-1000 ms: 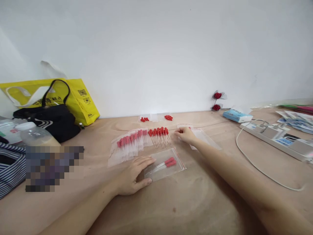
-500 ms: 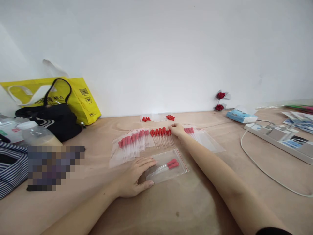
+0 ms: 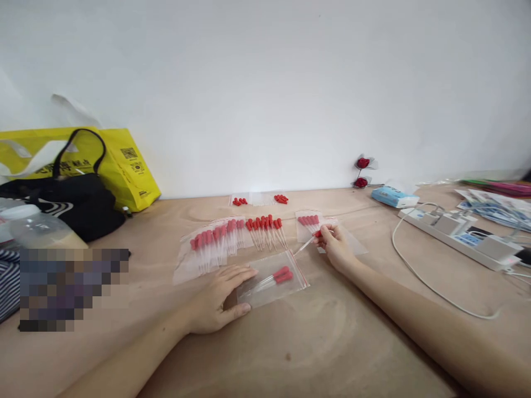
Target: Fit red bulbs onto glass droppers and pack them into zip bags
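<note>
My right hand pinches a red-topped dropper by its bulb, the thin clear stem pointing down-left. Fingers apart, my left hand lies on the left edge of a clear zip bag that has red-topped droppers inside. Behind this bag, several loose droppers lie in a row, bulbs toward the wall. To their left is an overlapping row of filled bags. Another bag with red-topped droppers lies just behind my right hand.
Small red bulbs lie near the wall. At left are a yellow bag, a black bag and a bottle. At right are a tissue pack, a power strip with a cable, and an artificial rose.
My right hand has moved right and nearer from the loose row, carrying one dropper out of it. My left hand stays on the bag. The view has shifted slightly.
</note>
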The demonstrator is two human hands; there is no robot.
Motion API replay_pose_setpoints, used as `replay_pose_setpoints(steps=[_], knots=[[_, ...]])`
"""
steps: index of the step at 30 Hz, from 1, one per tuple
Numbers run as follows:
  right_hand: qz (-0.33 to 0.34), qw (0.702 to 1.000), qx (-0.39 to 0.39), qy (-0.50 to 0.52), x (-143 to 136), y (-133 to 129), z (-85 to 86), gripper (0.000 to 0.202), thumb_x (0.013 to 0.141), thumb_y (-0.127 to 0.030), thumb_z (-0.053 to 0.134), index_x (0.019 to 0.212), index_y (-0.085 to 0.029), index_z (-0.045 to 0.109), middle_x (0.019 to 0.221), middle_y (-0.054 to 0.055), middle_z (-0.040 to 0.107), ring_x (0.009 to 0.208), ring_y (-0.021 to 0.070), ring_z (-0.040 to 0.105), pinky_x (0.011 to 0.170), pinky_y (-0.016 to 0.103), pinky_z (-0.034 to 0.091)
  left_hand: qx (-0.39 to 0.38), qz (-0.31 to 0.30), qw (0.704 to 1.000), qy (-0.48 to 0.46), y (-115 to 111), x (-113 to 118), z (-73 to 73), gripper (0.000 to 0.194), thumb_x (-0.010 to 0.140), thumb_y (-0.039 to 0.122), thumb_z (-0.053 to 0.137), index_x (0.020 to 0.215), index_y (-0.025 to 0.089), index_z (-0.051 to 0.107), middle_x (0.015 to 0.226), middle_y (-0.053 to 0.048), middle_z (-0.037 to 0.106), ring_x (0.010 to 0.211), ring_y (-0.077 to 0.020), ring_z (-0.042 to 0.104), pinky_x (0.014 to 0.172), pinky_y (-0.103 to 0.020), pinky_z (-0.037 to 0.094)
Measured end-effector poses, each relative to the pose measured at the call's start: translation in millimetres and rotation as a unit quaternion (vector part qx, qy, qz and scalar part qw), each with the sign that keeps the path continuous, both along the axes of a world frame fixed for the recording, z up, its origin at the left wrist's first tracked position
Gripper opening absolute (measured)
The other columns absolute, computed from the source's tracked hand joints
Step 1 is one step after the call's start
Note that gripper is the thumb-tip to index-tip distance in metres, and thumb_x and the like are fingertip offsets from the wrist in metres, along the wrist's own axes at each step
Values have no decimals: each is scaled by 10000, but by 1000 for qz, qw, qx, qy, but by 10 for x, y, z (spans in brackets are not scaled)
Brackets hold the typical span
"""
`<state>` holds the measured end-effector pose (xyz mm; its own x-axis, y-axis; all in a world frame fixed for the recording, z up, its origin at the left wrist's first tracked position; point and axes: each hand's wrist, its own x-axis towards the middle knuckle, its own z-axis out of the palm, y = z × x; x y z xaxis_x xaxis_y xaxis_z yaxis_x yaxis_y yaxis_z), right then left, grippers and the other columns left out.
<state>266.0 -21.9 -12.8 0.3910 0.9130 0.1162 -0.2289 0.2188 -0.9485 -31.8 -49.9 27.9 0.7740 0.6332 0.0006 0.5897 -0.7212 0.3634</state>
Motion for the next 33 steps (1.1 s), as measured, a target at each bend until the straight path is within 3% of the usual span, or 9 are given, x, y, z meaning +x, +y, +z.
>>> replay_pose_setpoints(steps=[8,11,15,18,21,24,27,29,33], knots=[[143,986,-33,73,-285,-168,2,369,586,-422,696,718,-194,437,641,-20,623,566,90,591,581,218,464,8,-4,1000,-11,-9,1,-3,532,808,421,451,1291,244,315,1332,-64,378,1223,-261,318,1003,-464,262],[194,980,-46,21,-322,-230,29,361,578,-392,709,730,-184,456,576,-38,609,505,81,570,508,195,438,4,-3,1000,-20,-18,0,-2,549,815,415,441,1311,250,272,1342,-68,362,1217,-265,325,1000,-471,262],[238,964,-61,-100,-320,-245,79,334,601,-422,675,721,-179,480,458,-89,524,287,29,368,311,160,260,3,-11,999,-33,-17,1,-2,560,816,401,447,1318,261,243,1350,-62,346,1213,-259,329,1001,-469,261],[260,947,-83,-168,-321,-224,84,309,624,-428,648,754,-179,521,420,-99,483,254,21,282,277,160,185,5,-12,999,-35,2,-5,-17,562,813,415,447,1315,263,247,1346,-63,350,1209,-263,333,1000,-471,262],[289,931,-101,-201,-344,-217,66,291,634,-430,634,732,-161,580,442,-64,513,295,35,343,301,161,244,4,-17,999,-30,19,-14,-40,568,813,427,443,1318,260,244,1347,-64,351,1211,-269,329,1001,-474,257],[347,912,-67,-209,-348,-224,73,290,669,-443,591,664,-155,621,500,-23,553,425,73,474,400,179,362,8,-10,999,-31,9,-11,-53,555,807,429,448,1305,254,276,1333,-61,373,1207,-267,338,999,-461,268],[403,881,-75,-236,-276,-174,126,275,673,-419,585,636,-151,637,442,-42,495,391,63,430,399,182,348,22,7,999,-46,-15,-2,-47,531,804,431,452,1285,253,312,1313,-56,400,1198,-257,352,1000,-451,271],[362,879,-111,-289,-201,-71,167,222,657,-363,605,614,-146,629,426,-59,469,339,40,355,363,173,300,18,7,999,-39,-21,1,-35,529,809,433,446,1286,248,309,1318,-61,393,1204,-255,344,1002,-456,265],[146,890,-140,-409,-125,292,195,140,681,-262,575,596,-151,579,461,-45,504,377,54,415,395,174,326,1,-6,1000,-8,-10,-5,-9,547,814,430,439,1300,232,286,1343,-82,356,1223,-272,314,1002,-474,259]])
